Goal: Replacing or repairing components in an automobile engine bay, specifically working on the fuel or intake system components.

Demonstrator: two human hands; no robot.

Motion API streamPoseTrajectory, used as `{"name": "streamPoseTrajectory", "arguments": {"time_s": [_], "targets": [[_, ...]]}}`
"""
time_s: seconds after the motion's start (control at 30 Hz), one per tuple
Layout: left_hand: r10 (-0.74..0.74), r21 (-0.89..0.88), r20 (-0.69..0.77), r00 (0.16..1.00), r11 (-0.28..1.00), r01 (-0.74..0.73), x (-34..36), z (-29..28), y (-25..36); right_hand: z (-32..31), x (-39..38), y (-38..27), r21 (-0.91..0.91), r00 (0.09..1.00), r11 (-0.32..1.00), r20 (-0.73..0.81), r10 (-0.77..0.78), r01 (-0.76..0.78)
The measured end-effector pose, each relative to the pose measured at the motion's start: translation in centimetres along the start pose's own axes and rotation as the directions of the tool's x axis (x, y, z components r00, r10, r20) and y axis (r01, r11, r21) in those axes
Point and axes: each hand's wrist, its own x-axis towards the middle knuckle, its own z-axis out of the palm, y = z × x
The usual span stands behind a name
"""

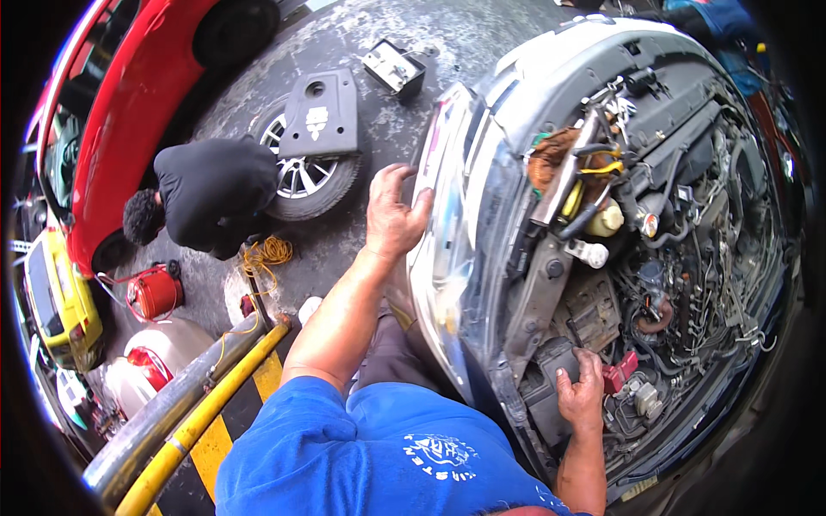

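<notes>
Head view. Working at a distance through the one camera, I saw the right hand [581, 396] low in the engine bay of a white car, over the edge of a black box [540, 391]. Its fingers were loosely bent and its thumb stood apart from them; I could not tell whether they bore on the box or only hovered close above it. A red cover [619, 372] lay just beyond the fingertips, and a dusty tray [594, 310] just beside the box, farther from the body.

The left hand [396, 215] was empty, its fingers spread and slightly curved, beside the headlight [446, 185]; whether it touched the car I could not tell. A rust-coloured rag [552, 163] lay among loose parts on the front panel, near a white cap [588, 254].

For sound handling, I judged that the right fingers needed a firm hold on the solid rim of the black box, with the wrist clear of the nearby hoses and wiring. The left hand would, in my judgement, have served best braced on the car's firm frame rather than on the headlight, with the loose parts well away from its path.
</notes>
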Motion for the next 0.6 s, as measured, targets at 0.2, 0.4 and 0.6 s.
{"name": "streamPoseTrajectory", "arguments": {"time_s": [0.2, 0.4, 0.6], "targets": [[-0.805, 0.531, 0.179, 0.566, 0.564, 0.633, -14.4, -11.3, -17.7, 2.7, 0.3, -5.4, -0.093, 0.959, 0.992, 0.265, 0.103, -0.081], [-0.984, 0.515, 0.126, 0.126, 0.174, 0.84, -30.3, -21.1, -23.6, 4.2, -0.4, -8.4, -0.19, 0.879, 0.969, 0.418, 0.228, -0.161], [-0.983, 0.319, 0.09, 0.16, 0.181, 0.93, -30.5, -24.3, -21.7, 4.1, -0.5, -9.8, -0.186, 0.861, 0.949, 0.403, 0.31, -0.254]]}}
